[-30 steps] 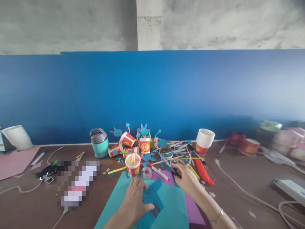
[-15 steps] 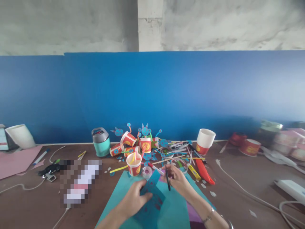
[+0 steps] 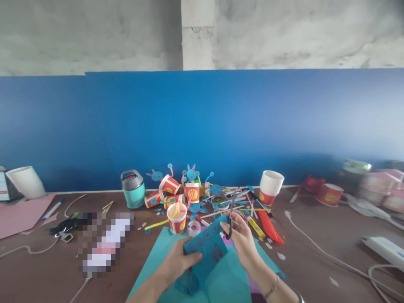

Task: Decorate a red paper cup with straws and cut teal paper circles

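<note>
My left hand [image 3: 177, 261] pinches a piece of blue paper [image 3: 211, 248], thumb on top and fingers beneath. Reddish drawn shapes, several of them round, mark the paper's face. In my right hand [image 3: 242, 240] are dark-handled scissors [image 3: 229, 229], pointing up and away beside the paper's upper right corner. Whether the blades are parted is too blurred to tell. Under both hands lies a large teal sheet [image 3: 154, 269], with a purple sheet [image 3: 255, 287] showing at its right. A roll of clear tape [image 3: 193, 227] rests just beyond the paper.
Red-and-white paper cups [image 3: 177, 219] with straws and blue paper cutouts crowd the back middle. Pens and straws lie heaped right of them, near a yellow glue stick [image 3: 256, 227] and a red-orange object [image 3: 270, 227]. A teal thermos [image 3: 134, 191] stands left; a white cable [image 3: 318, 248] crosses the right.
The blue paper has been raised and turned, its marked face now tilted toward me. My right hand has shifted slightly right, and the scissors have swung to point upward.
</note>
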{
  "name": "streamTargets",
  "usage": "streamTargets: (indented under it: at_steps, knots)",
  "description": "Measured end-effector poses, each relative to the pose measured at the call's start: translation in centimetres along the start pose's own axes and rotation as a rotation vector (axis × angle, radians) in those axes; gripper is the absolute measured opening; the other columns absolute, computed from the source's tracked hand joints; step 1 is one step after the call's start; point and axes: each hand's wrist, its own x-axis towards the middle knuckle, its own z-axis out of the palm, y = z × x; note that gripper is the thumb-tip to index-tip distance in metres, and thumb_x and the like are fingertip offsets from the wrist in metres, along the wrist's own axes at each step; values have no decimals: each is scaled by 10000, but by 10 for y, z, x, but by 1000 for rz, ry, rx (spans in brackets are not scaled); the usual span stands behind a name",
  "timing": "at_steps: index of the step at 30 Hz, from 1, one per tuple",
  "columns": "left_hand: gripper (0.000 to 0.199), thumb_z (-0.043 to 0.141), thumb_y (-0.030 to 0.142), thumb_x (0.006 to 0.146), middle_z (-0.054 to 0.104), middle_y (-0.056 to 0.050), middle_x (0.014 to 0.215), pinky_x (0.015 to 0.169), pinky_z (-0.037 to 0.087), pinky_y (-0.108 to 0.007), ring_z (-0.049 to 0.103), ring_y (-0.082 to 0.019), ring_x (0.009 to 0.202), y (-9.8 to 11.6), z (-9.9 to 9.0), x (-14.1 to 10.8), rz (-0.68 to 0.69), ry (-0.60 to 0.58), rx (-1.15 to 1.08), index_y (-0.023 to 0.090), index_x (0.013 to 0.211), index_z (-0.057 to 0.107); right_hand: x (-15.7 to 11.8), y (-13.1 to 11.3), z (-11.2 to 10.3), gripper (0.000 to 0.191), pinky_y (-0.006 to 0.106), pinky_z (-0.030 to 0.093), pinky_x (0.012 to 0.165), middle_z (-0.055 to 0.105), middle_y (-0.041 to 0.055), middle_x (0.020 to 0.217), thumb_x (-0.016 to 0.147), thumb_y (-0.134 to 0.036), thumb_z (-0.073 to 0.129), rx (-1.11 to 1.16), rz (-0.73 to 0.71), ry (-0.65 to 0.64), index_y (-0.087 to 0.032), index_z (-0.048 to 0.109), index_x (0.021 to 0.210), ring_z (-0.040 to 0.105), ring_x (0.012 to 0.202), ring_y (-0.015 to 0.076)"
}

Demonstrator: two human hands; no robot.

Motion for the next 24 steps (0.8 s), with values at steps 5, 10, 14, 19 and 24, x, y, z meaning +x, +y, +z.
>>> streamTargets:
  at_steps: [5,10,14,19,24]
  knots:
    - [480,758,593,646,686,-18,639,398,417,-197,536,-119,451,-5,-3,10,0,35,-169,165,862,741,4,3,-4,477,238,426,583,630,-33,708,572,-414,874,34,-5,22,-218,594,904,535,609,124]
    - [620,735,662,629,597,17,550,357,471,-228,528,-130,413,-1,-7,11,91,351,-216,132,948,689,-1,7,-3,453,251,417,592,623,-21,656,667,-525,807,-113,59,-325,-207,550,862,559,630,146]
    - [543,720,617,681,571,36,517,388,500,-232,530,-128,411,6,-8,7,140,444,-183,133,923,674,-12,7,0,491,245,393,551,609,-4,673,739,-651,688,-265,132,-615,-195,542,851,528,616,136]
    - [605,700,647,682,561,40,496,367,496,-252,501,-127,362,7,-7,6,115,319,-177,123,983,669,-18,10,2,572,242,375,551,587,-9,687,732,-715,647,-277,144,-681,-201,555,966,542,630,142]
    - [608,680,637,713,601,20,532,398,518,-267,530,-137,385,3,-6,6,104,291,-159,110,1016,656,-18,11,1,578,254,376,587,591,-5,695,727,-698,669,-284,172,-654,-194,568,992,541,652,146]
